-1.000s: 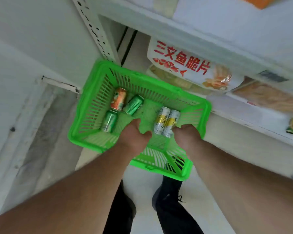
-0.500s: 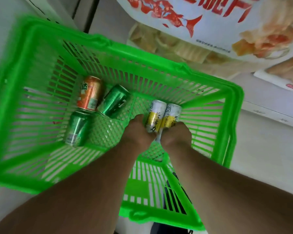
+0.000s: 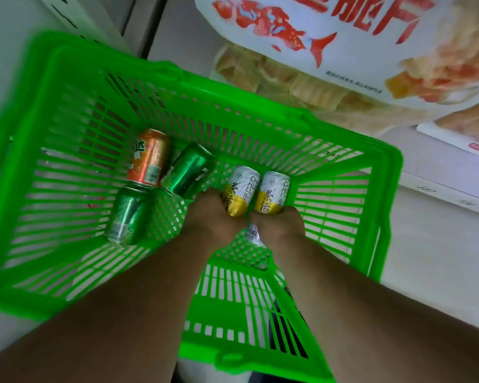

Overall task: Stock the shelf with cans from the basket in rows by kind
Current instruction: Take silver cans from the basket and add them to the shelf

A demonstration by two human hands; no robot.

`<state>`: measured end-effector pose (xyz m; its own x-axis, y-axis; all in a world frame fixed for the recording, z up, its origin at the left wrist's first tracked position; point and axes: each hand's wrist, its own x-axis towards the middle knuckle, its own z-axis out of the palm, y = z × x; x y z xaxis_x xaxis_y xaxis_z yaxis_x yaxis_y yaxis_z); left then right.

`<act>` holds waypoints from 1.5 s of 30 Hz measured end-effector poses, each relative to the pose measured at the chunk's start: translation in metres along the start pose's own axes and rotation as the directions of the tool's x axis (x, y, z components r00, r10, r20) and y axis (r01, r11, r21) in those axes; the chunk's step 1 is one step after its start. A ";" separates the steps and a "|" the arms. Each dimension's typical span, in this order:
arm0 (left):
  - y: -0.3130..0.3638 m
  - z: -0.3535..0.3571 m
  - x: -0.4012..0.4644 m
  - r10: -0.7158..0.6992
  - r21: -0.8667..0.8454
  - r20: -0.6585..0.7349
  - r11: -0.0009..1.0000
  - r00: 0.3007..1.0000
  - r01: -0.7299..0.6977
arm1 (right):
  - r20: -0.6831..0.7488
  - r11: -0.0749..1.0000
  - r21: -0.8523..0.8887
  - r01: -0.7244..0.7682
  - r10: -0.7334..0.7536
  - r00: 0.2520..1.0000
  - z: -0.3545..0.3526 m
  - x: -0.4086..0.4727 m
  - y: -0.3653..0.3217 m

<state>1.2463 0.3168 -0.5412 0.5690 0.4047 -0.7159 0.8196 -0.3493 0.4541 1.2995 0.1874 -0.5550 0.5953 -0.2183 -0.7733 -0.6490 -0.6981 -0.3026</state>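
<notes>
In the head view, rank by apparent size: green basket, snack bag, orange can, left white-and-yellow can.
1. Green basket
2. Snack bag, cropped by the frame
3. Orange can and left white-and-yellow can: alike; a hand hides part of the latter, so unranked.

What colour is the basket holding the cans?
Bright green basket, clearest in the head view.

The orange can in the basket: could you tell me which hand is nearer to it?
Left. The left hand is just right of and below the orange can; the right hand lies farther right.
</notes>
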 end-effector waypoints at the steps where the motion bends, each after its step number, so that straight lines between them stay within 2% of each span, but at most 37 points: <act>1: 0.003 -0.010 -0.015 0.004 -0.014 -0.017 1.000 1.000 -0.004 | 0.017 1.000 0.014 0.015 -0.015 1.000 -0.008 -0.014 -0.002; 7: 0.050 -0.095 -0.134 -0.021 -0.189 -0.092 0.982 0.995 0.004 | 0.071 0.989 0.110 0.102 -0.110 0.991 -0.078 -0.134 -0.037; 10: 0.078 -0.142 -0.199 0.034 -0.278 -0.125 0.958 0.992 -0.068 | 0.103 0.975 0.159 0.154 -0.172 0.980 -0.124 -0.209 -0.063; 15: 0.132 -0.227 -0.315 0.095 -0.299 -0.136 0.945 0.986 -0.132 | 0.129 0.949 0.194 0.248 -0.276 0.953 -0.216 -0.340 -0.103; 20: 0.205 -0.320 -0.442 0.159 -0.303 -0.146 0.932 0.976 -0.197 | 0.086 0.903 0.233 0.361 -0.389 0.917 -0.313 -0.471 -0.136; 27: 0.272 -0.398 -0.578 0.372 -0.245 -0.167 0.881 0.913 -0.404 | -0.066 0.812 0.299 0.501 -0.506 0.860 -0.419 -0.618 -0.151; 34: 0.320 -0.429 -0.666 0.591 -0.221 -0.133 0.764 0.795 -0.606 | -0.223 0.743 0.344 0.574 -0.530 0.818 -0.481 -0.688 -0.136; 39: 0.352 -0.429 -0.692 0.646 -0.213 -0.121 0.725 0.754 -0.655 | -0.355 0.711 0.353 0.609 -0.500 0.790 -0.519 -0.711 -0.125; 45: 0.389 -0.411 -0.718 0.685 -0.228 -0.139 0.680 0.715 -0.697 | -0.408 0.674 0.394 0.624 -0.480 0.776 -0.562 -0.709 -0.108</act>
<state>1.1837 0.2375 0.3677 0.9777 0.1676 -0.1267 0.1763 -0.3269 0.9285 1.2138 0.0348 0.3392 0.9672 -0.1127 -0.2276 -0.2527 -0.3383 -0.9065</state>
